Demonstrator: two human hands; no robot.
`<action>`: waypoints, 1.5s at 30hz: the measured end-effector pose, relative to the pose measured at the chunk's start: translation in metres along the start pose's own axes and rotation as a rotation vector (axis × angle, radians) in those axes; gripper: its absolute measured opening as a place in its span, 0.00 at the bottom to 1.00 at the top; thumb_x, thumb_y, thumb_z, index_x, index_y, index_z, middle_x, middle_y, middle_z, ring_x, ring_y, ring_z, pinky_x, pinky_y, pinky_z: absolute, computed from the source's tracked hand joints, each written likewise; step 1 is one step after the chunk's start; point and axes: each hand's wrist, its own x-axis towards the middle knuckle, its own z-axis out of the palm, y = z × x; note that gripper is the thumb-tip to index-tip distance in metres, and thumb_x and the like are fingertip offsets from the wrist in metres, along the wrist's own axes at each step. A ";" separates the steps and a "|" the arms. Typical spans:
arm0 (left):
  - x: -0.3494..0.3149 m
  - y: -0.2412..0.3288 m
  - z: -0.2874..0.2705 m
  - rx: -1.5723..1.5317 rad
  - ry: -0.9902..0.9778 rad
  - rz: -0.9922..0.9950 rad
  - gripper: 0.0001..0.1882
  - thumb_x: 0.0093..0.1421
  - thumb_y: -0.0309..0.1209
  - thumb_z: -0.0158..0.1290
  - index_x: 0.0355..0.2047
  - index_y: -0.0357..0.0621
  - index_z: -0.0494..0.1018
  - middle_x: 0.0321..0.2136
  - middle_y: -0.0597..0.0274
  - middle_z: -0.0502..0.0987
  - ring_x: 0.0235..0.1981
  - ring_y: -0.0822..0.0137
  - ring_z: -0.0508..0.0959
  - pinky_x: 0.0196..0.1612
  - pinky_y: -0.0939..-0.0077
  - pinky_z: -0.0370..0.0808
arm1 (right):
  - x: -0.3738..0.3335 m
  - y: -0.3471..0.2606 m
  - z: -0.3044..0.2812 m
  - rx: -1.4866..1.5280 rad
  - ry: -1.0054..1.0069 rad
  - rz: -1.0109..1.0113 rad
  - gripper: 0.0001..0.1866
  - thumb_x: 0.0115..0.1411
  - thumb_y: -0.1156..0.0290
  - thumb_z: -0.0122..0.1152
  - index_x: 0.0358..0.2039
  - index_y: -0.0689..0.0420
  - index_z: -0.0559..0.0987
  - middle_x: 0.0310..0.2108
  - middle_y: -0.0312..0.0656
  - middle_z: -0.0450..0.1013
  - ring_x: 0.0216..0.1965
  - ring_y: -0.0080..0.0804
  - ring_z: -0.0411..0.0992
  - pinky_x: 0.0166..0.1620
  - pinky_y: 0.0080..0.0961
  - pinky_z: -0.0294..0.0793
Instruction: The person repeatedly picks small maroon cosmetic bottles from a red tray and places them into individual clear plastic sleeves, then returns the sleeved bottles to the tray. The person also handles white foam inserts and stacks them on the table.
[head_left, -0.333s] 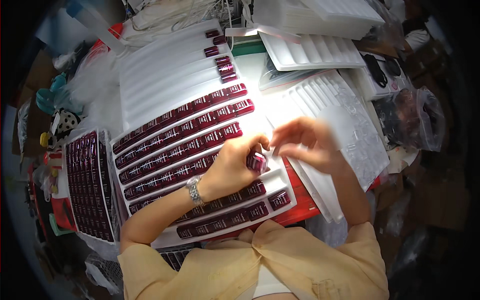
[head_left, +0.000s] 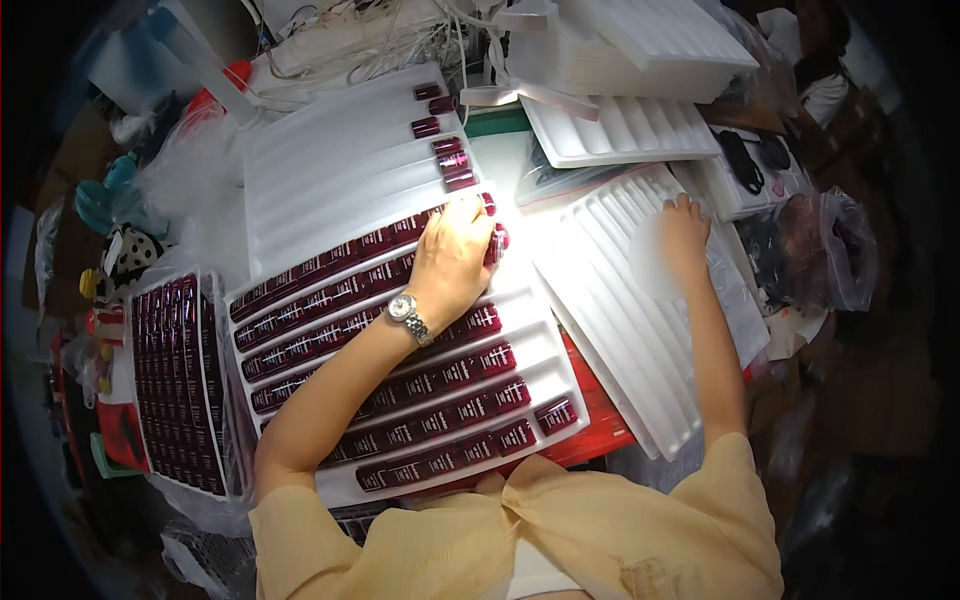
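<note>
My left hand point(head_left: 455, 250), with a watch point(head_left: 408, 315) on its wrist, is over the right end of the upper filled rows of a white ribbed tray point(head_left: 545, 345). Its fingers are bent round a small glossy dark red cylinder point(head_left: 498, 240) with a lighter end, partly hidden by the hand. Similar cylinders with white print point(head_left: 450, 375) lie in rows in the tray. Off to the right, my right hand point(head_left: 686, 235) rests at the white trays and a clear plastic sheet point(head_left: 740, 300). Those fingers are curled down, and a hazy pale patch covers part of the hand; what they hold is hidden.
Farther back is another white tray point(head_left: 330, 150) with a few cylinders at its right end. A filled tray point(head_left: 180, 380) stands at the left. Stacked white trays point(head_left: 620, 130), a lamp arm point(head_left: 530, 100), cables point(head_left: 370, 40) and bagged items point(head_left: 820, 245) surround the work place.
My left hand has moved up the tray, away from the right hand, with the cylinder. My right hand has swung right and away, over the trays and clear sheet.
</note>
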 end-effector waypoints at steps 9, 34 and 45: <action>-0.009 0.019 -0.016 -0.649 0.003 -0.127 0.16 0.51 0.26 0.63 0.40 0.35 0.74 0.34 0.59 0.77 0.35 0.71 0.76 0.41 0.78 0.73 | -0.047 -0.037 -0.087 1.626 0.141 -0.054 0.13 0.54 0.77 0.65 0.40 0.63 0.76 0.33 0.39 0.74 0.33 0.22 0.74 0.37 0.21 0.74; 0.197 -0.270 0.075 0.217 0.214 -0.372 0.13 0.52 0.32 0.60 0.38 0.47 0.74 0.39 0.56 0.72 0.44 0.53 0.72 0.44 0.60 0.71 | -0.096 -0.101 -0.009 1.269 0.035 -0.091 0.05 0.58 0.81 0.55 0.31 0.64 0.79 0.18 0.32 0.67 0.16 0.14 0.57 0.20 0.15 0.54; 0.182 -0.215 0.049 0.390 -0.237 -0.115 0.24 0.47 0.54 0.61 0.39 0.54 0.78 0.40 0.65 0.78 0.45 0.62 0.76 0.48 0.60 0.68 | -0.091 -0.106 -0.018 1.188 0.091 -0.136 0.05 0.54 0.83 0.58 0.32 0.63 0.80 0.16 0.36 0.64 0.14 0.19 0.55 0.19 0.20 0.54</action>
